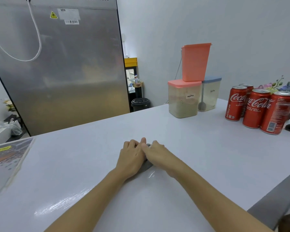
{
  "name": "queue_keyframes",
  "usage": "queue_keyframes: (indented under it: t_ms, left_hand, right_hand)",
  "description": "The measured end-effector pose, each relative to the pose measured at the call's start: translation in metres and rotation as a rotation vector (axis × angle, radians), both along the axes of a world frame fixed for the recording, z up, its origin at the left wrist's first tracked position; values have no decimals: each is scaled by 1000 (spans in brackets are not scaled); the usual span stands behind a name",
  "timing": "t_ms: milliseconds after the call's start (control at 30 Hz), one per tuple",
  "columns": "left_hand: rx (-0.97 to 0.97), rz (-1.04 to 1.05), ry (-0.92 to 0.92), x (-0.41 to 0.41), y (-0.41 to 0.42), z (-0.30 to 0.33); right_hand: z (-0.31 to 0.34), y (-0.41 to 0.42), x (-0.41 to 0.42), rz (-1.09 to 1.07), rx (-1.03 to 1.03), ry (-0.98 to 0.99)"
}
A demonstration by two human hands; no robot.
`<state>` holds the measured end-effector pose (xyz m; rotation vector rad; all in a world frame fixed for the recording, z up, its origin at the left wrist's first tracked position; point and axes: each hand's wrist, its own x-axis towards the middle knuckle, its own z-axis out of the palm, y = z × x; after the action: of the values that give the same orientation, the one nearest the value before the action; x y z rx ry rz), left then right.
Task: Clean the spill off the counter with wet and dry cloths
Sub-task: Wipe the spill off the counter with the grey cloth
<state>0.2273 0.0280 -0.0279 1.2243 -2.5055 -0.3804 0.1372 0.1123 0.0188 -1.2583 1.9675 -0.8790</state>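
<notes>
Both of my hands press side by side on a small grey cloth (146, 165) in the middle of the white counter (199, 148). My left hand (131, 158) lies flat over the cloth's left part, fingers together. My right hand (155, 152) covers its right part, thumb against the left hand. Only a grey strip of cloth shows between and below the hands. A wet shiny streak (151, 174) glistens on the counter just below the cloth, and another wet streak (63, 202) lies nearer me on the left.
Several red cola cans (258, 108) stand at the right. Behind them are flowers (281, 86). Plastic containers labelled mocha (184, 99) and latte (210, 94), with a pink tub (195, 61) stacked on top, sit at the back. A laminated menu (5, 163) lies at left. A steel fridge (60, 64) stands beyond the counter.
</notes>
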Motion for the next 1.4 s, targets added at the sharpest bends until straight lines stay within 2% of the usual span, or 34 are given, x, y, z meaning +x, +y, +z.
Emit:
queue_keyframes:
  t_ms: [67,100,200,300,467,567,667,733,800,900,1033,1100,1233,1400]
  left_hand:
    - [-95,-85,-37,5,6,-3]
    - [-80,-131,-5,9,12,-2]
    - [143,-191,235,21,21,-2]
    - [439,-73,496,35,25,6]
    - [537,-59,413,72,32,37]
    - [394,84,492,95,22,37]
    - [272,286,717,106,20,34]
    - [277,296,766,105,24,34]
    - [277,244,741,100,31,32]
    - [249,206,723,101,37,23]
    - [210,228,744,112,38,20]
    - [197,257,765,113,38,21]
    - [167,275,780,113,38,18]
    - [144,269,784,114,38,19]
  right_hand:
    - [-8,-11,14,-53,-3,-97]
    - [-13,-18,20,-92,-20,-103]
    - [-23,-41,31,-176,-29,-8]
    - [-27,-58,30,-163,-49,65]
    - [-36,-50,22,29,-219,256]
    - [-37,-41,24,184,-203,379]
    - [-39,-25,32,298,-221,406]
    - [-40,-7,37,386,-269,375]
    - [-40,17,38,440,-336,335]
    - [-43,40,25,386,-387,288]
    - [-38,12,5,72,-318,334]
    - [-33,-14,10,-17,-280,340]
    - [-33,-31,54,115,-302,333]
    - [-38,36,56,310,-346,237]
